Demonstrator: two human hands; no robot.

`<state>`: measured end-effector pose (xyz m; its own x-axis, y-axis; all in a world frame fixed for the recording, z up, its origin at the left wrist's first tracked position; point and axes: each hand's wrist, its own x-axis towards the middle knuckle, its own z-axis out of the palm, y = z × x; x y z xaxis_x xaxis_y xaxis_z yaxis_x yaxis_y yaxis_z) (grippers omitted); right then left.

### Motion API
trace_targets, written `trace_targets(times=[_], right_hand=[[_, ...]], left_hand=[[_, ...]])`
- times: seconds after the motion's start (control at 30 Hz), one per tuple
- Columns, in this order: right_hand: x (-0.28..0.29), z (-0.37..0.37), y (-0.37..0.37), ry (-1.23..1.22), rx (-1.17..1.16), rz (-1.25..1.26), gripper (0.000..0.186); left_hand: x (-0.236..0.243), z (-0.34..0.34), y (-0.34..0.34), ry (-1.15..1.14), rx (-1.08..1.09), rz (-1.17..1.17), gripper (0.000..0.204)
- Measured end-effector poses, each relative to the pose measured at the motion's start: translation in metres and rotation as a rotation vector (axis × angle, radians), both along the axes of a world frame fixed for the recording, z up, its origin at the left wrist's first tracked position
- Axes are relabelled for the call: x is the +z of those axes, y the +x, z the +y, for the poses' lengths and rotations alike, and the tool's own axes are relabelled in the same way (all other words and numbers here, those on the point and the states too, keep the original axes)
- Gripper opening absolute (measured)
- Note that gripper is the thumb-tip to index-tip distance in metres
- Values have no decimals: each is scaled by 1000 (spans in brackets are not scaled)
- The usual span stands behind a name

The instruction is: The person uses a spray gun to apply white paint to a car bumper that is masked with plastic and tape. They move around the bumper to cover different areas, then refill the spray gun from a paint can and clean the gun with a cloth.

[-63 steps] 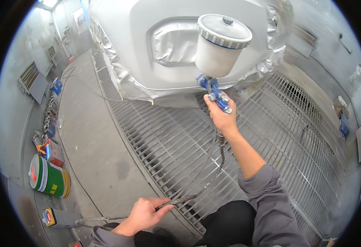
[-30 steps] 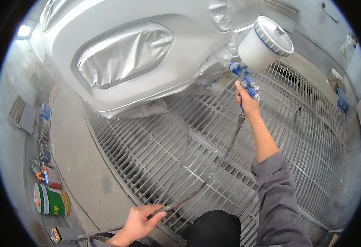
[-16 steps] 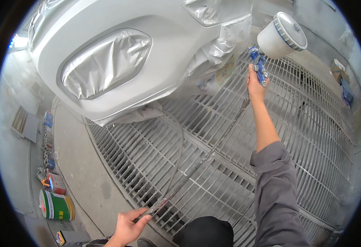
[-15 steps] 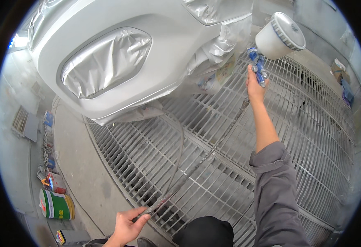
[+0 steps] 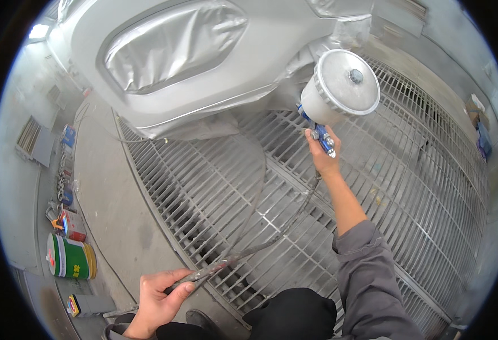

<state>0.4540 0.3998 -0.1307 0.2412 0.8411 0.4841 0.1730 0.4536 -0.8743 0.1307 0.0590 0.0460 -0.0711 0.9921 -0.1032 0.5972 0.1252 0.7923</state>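
Watching R hand (image 5: pixel 326 154) from my end: wrapped round the grip of a blue spray gun (image 5: pixel 324 139), right of frame ctr, upper half. Thumb up near the gun's rear knobs; fingers mostly hidden, so can't tell if trigger's pulled. Big white cup (image 5: pixel 315 106) on top of gun, leaning right, ribbed lid (image 5: pixel 344 85) facing me, knob in its middle. Nozzle end points up-left, twd lower R part of silver panel (image 5: pixel 286 42), apart from it. Pale haze in that gap, prob. spray, but view's too washed out to swear to it.

L hand (image 5: pixel 161 300), lower left: thumb + forefinger pinching dark hose (image 5: pixel 235 259); hose sags across frame ctr, rises to R hand.

Panel fills upper ctr/left, w/ crinkled silver film (image 5: pixel 175 48) over its rounded opening. Floor grating (image 5: pixel 396 192) runs ctr to right. Dark-clad knee (image 5: pixel 297 311) at bottom ctr. Along left edge I've got green bucket (image 5: pixel 74 259) on its side, red can (image 5: pixel 74 225) above it in frame, gray can (image 5: pixel 93 305) below.
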Motion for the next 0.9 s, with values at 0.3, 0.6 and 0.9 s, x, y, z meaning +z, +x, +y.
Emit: trace_targets(times=[0.3,0.6,0.9], right_hand=[[-7,-54,-144,-5,113,3,28],[7,-96,-299,-3,341,5,22],[39,-109,-407,-30,641,-17,28]], left_hand=[[11,-40,-68,142,1,-7,21],[2,-71,-135,167,58,-29,21],[-1,-93,-163,264,188,-145,35]])
